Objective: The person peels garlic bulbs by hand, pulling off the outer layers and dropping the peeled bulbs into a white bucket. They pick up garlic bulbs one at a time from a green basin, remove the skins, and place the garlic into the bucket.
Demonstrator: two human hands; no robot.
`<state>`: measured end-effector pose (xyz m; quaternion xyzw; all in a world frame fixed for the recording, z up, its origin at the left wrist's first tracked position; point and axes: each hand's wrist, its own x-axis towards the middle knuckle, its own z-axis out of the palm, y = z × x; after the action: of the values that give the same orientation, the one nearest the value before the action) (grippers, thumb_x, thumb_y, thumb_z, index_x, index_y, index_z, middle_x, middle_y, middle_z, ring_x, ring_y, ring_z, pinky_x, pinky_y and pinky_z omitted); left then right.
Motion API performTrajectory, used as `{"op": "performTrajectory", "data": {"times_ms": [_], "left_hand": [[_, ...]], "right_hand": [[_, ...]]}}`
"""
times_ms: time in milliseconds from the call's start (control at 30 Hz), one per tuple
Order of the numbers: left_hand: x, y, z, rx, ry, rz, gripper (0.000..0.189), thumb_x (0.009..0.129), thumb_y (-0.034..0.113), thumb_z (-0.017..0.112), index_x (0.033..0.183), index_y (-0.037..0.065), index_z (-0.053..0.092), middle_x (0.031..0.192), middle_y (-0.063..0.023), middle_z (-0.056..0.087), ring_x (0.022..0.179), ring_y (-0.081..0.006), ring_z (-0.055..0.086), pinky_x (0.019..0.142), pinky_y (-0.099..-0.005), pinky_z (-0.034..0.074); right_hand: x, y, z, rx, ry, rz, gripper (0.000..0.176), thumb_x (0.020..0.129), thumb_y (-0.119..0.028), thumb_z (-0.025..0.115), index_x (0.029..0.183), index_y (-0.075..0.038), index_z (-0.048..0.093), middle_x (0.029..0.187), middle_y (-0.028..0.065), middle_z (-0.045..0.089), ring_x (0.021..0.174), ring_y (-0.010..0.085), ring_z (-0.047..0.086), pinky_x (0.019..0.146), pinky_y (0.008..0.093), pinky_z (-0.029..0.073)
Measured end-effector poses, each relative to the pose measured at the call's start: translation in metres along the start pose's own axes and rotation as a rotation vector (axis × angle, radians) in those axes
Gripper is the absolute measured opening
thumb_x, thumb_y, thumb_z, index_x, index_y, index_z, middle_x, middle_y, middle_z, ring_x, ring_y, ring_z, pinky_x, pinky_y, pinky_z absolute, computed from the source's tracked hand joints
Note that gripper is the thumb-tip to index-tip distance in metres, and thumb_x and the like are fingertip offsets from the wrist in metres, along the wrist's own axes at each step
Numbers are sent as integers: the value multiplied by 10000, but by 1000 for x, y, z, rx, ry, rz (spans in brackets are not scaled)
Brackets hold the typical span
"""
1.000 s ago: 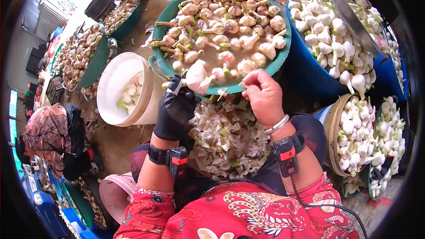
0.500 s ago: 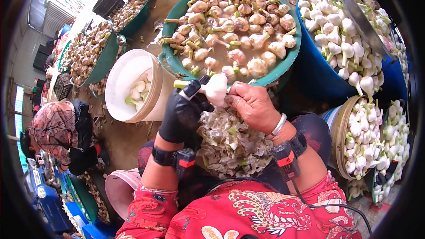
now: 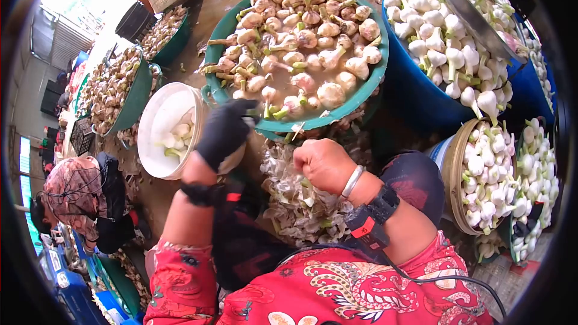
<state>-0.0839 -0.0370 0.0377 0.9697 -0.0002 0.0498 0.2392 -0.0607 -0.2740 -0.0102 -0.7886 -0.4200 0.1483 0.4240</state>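
My left hand [image 3: 226, 132], in a black glove, is at the left rim of the green basin [image 3: 295, 127], beside the white bucket [image 3: 146, 135]. Its fingers are blurred, and I cannot tell whether they hold anything. Bare and curled closed, my right hand [image 3: 325, 165] hangs over the heap of garlic peelings [image 3: 307, 207]; its fingertips are hidden. Unpeeled garlic bulbs [image 3: 331, 94] lie in murky water in the basin. Inside the white bucket are a few peeled bulbs [image 3: 179, 135]. A scrap of peel [image 3: 297, 127] shows at the basin's front rim.
At the right stand a blue tub [image 3: 415, 99] and a cream bucket [image 3: 460, 174], both full of white garlic. A metal bowl [image 3: 481, 21] leans above the tub. Another person [image 3: 78, 186] bends at the left, below green tubs of garlic [image 3: 129, 105].
The peeled bulb between my hands is no longer seen there. My left hand has moved left and up towards the basin rim; my right hand has moved down and slightly left. The view has shifted slightly.
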Motion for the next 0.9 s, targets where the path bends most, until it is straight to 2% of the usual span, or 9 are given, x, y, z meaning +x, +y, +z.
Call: {"op": "performTrajectory", "data": {"times_ms": [200,267,300,333,433,500,600,667,900], "left_hand": [[52,0,71,302,-248,-100,323,736,280,660,1023,135,679,923,-186,667,870,-357,637,803,-425,495],[60,-9,71,349,-346,-121,244,751,239,637,942,103,704,887,-183,672,840,-359,642,787,-424,504],[54,-25,71,158,-181,-45,204,754,187,634,900,70,715,824,-181,668,784,-331,655,736,-402,515],[50,-18,55,-15,-144,-3,228,770,122,622,957,17,699,829,-162,685,714,-266,660,683,-349,518],[22,15,20,-338,-130,-225,243,811,103,613,1009,-22,679,844,-116,690,707,-178,631,666,-284,504],[0,35,4,-969,-241,-339,287,873,134,573,1087,-45,637,914,-74,666,750,-133,603,683,-259,497],[-21,60,8,-1254,-79,-323,344,914,188,548,1168,-40,589,963,-66,646,790,-119,593,715,-253,493],[-25,50,16,-1214,-88,-293,380,934,228,534,1202,-40,557,1027,-83,634,820,-123,599,762,-254,491],[-29,53,34,-1366,28,-396,333,890,145,592,1186,-7,577,981,-64,650,819,-141,628,764,-288,514]], "right_hand": [[-3,0,-22,49,-14,198,121,703,-93,576,802,-83,646,872,138,642,772,322,606,689,379,497],[-11,5,-15,-305,149,85,255,717,-99,570,955,-103,661,1020,148,623,906,325,593,786,366,491],[-4,-5,-30,-267,-150,267,397,713,-99,597,1108,-111,636,1153,158,576,1033,340,556,885,380,467],[-2,-3,-30,-265,-146,271,397,713,-99,597,1108,-111,636,1153,158,576,1033,340,556,885,380,467],[3,-5,-31,26,358,114,653,688,-54,662,1315,-88,481,1191,147,558,1054,312,585,913,394,474],[11,-2,-27,257,326,87,676,693,-9,651,1334,-86,454,1191,120,558,1039,251,593,896,347,480],[17,2,-23,675,218,46,675,717,84,633,1343,-65,428,1167,52,555,1008,109,573,847,247,486],[16,-7,-25,1084,253,173,614,691,33,696,1264,-50,493,1042,56,592,889,108,594,777,260,515],[18,-11,-14,1160,242,186,533,738,-11,738,1210,15,491,956,16,593,805,94,585,743,262,515]]}}
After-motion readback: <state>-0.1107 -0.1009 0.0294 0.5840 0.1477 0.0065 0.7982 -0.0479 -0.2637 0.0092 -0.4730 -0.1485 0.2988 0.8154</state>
